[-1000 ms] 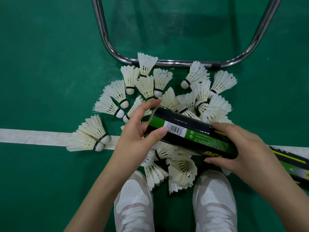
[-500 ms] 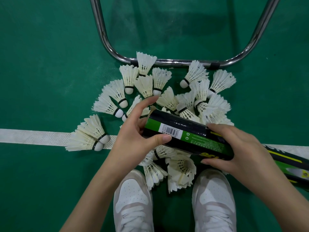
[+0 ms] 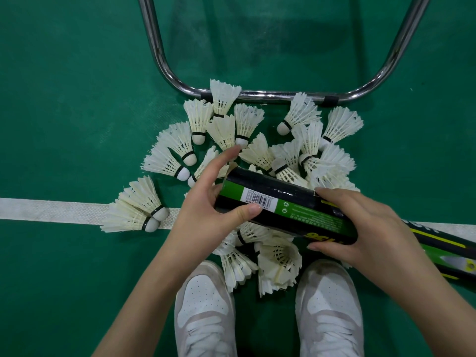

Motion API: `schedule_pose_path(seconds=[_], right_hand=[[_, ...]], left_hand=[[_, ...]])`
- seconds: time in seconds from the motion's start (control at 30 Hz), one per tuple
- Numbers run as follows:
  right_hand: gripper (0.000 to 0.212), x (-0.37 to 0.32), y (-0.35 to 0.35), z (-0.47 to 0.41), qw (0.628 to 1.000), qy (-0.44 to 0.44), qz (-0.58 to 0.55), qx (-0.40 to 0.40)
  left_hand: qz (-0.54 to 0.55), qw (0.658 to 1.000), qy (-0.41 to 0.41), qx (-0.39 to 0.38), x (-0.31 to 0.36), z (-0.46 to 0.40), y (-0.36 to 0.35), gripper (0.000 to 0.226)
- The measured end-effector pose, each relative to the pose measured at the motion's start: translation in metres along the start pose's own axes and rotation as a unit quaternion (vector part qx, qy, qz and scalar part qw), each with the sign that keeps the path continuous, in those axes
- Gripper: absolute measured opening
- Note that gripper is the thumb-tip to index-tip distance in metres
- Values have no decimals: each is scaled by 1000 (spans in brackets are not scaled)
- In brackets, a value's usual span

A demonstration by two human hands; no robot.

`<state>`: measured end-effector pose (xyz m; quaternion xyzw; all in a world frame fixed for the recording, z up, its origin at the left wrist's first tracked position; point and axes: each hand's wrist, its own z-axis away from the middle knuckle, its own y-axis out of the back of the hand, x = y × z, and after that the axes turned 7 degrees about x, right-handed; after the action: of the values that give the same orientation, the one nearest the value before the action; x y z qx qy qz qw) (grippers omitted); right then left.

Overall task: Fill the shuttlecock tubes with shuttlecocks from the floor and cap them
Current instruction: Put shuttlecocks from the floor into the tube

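so, far left two shuttlecocks point(image 3: 134, 210) lie on the white line point(image 3: 51, 211). your left hand point(image 3: 206, 215) grips the near end of the tube point(image 3: 283, 210), thumb on the barcode. tube's held above the shuttlecock pile point(image 3: 257, 155) w/ your right hand point(image 3: 360, 228) clamped round its middle. 2nd tube point(image 3: 443, 249) lies on the floor, far right.

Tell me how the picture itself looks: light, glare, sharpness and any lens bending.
Head view: even, soft indoor light; bright glints run along the chrome tube frame and a faint sheen sits on the green floor. Sharp enough that the barcode bars on the tube show, gripped by left hand and right hand. Wide-angle bending curves the white line slightly.
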<state>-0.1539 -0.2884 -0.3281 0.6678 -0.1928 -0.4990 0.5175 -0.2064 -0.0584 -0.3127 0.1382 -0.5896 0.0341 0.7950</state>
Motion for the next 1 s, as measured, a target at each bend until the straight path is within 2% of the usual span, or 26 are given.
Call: schedule_pose_path(seconds=[0.17, 0.37, 0.5, 0.73, 1.0], right_hand=[[74, -2, 0, -1, 1000, 5, 10, 5], [73, 3, 4, 0, 1000, -15, 24, 9], [74, 5, 4, 1, 999, -28, 18, 2], [75, 5, 4, 0, 999, -36, 5, -3], [73, 4, 4, 2, 999, -38, -3, -10]], left_hand=[[-44, 999, 8, 12, -4, -2, 8, 79], [-91, 993, 28, 66, -18, -9, 34, 86], [-156, 983, 58, 73, -35, -11, 42, 74], [-266, 960, 29, 83, -59, -12, 39, 63], [-261, 959, 30, 106, -68, -10, 36, 49]])
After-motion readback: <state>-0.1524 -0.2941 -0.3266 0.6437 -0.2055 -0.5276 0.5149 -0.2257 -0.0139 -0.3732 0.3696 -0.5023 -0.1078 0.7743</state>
